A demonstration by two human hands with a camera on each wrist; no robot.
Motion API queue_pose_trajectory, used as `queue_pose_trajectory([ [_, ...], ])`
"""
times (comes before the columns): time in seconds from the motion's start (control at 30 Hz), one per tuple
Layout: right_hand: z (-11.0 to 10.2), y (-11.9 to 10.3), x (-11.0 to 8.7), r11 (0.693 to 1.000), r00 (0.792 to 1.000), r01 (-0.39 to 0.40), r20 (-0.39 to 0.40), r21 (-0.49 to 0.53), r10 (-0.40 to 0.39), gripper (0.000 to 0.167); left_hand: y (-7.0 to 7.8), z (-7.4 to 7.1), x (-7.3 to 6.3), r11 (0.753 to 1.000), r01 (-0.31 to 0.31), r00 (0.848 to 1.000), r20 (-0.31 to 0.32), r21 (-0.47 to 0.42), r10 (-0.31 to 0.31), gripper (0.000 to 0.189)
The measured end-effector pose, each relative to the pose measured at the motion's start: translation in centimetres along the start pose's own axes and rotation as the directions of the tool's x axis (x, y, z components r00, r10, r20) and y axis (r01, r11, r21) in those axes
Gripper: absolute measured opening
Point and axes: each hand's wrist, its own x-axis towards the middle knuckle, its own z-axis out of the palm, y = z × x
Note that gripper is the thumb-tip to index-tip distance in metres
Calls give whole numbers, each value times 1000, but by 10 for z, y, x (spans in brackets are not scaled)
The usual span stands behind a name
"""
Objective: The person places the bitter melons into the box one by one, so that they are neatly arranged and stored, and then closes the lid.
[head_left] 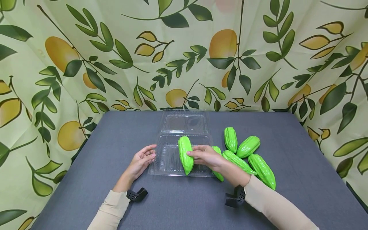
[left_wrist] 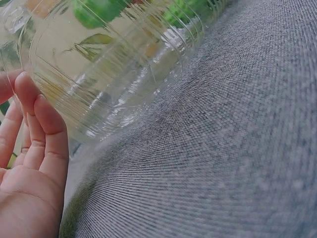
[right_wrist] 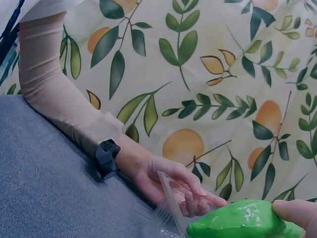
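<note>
My right hand [head_left: 208, 156] pinches a bright green, ridged bitter melon [head_left: 185, 155] between thumb and fingers. It hangs over the base of a clear plastic clamshell container [head_left: 169, 172], whose lid [head_left: 184, 123] lies folded back. Thumb and fingertips of my left hand [head_left: 142, 161] hold the container's left rim; the left wrist view has this hand [left_wrist: 37, 148] right at the transparent wall [left_wrist: 114, 99]. From the right wrist, the held bitter melon [right_wrist: 242, 220] appears in front of the left hand [right_wrist: 171, 183].
To the right of the container several more bitter melons lie in a loose group, among them an upright one [head_left: 230, 139] and a slanted one [head_left: 262, 171]. Grey cloth [head_left: 115, 134] covers the table. A leaf-and-fruit patterned curtain [head_left: 184, 57] stands behind.
</note>
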Motion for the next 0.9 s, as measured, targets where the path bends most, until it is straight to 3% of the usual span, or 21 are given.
queue_pose_trajectory([
  [0.53,20,-1,21,995,999,-17,-38,103,21,56,0,0,-1,1000,11,1000,0,19,-11,36],
  [0.9,39,3,34,993,998,-29,-56,113,35,53,3,3,-1,1000,11,1000,-4,24,-11,36],
])
